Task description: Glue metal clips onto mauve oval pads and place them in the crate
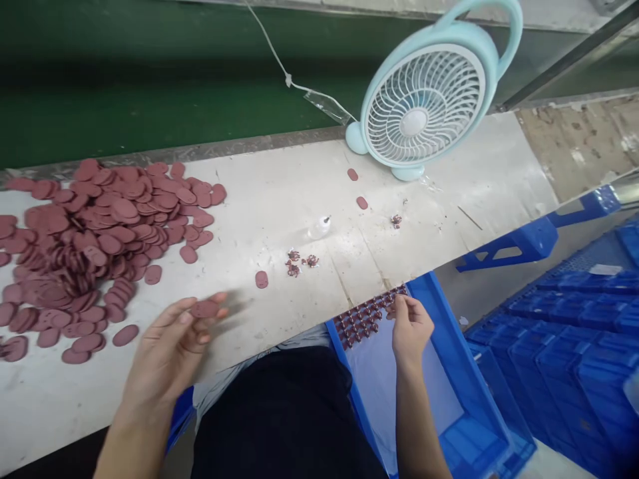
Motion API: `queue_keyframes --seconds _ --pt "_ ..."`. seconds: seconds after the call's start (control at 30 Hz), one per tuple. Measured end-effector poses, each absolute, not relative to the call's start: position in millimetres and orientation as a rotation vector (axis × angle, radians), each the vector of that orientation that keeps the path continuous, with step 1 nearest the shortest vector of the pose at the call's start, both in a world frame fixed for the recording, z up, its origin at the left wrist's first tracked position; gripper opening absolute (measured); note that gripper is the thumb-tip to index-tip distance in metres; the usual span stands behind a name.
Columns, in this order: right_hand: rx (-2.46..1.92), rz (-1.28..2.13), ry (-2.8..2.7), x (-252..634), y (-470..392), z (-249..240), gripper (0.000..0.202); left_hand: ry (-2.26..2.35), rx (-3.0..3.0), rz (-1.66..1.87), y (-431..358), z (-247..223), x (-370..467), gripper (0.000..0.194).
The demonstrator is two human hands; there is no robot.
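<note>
My left hand (pixel 162 352) is closed in a pinch on a flat oval reddish-brown disc (pixel 204 309), held just above the white table. To its left spreads a large heap of similar discs (pixel 114 219). My right hand (pixel 412 329) is over a blue crate (pixel 442 332), its fingertips pinched together at the end of rows of small dark brown pieces (pixel 359 322). What those fingertips hold, if anything, is too small to tell. The rows lie on a pale sheet (pixel 394 372) inside the crate.
A light-blue fan (pixel 414 123) stands at the table's back edge, with a white cord (pixel 272 46) beside it. A small clear bottle (pixel 319 228) and several small brown clusters (pixel 293 268) are mid-table. Stacked blue crates (pixel 554 352) fill the right.
</note>
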State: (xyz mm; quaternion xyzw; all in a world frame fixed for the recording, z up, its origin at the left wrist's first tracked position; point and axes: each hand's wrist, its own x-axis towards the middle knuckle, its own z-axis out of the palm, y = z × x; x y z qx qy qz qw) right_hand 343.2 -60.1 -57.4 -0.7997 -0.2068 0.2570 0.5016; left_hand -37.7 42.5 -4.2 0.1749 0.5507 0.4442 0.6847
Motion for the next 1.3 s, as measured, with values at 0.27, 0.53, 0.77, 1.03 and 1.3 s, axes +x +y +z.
queue_keyframes --seconds 0.27,0.53,0.77,1.03,1.3 --pt "-0.764 1.787 -0.250 233.2 47.3 0.7 0.078 0.949 0.181 0.877 17.7 3.1 0.5 0.025" --pt "-0.501 1.777 -0.173 234.9 118.5 -8.8 0.028 0.798 0.170 0.895 11.9 10.1 3.6 0.025" --pt "-0.917 1.708 -0.324 204.2 57.1 38.9 0.034 0.736 0.149 0.928 8.5 15.0 7.2 0.024" --pt "-1.237 1.146 -1.014 171.3 3.9 41.9 0.019 0.722 0.165 0.923 1.5 18.8 20.1 0.026" --pt "-1.134 0.984 -1.126 164.8 5.8 39.2 0.026 0.740 0.182 0.948 0.1 24.0 20.7 0.026"
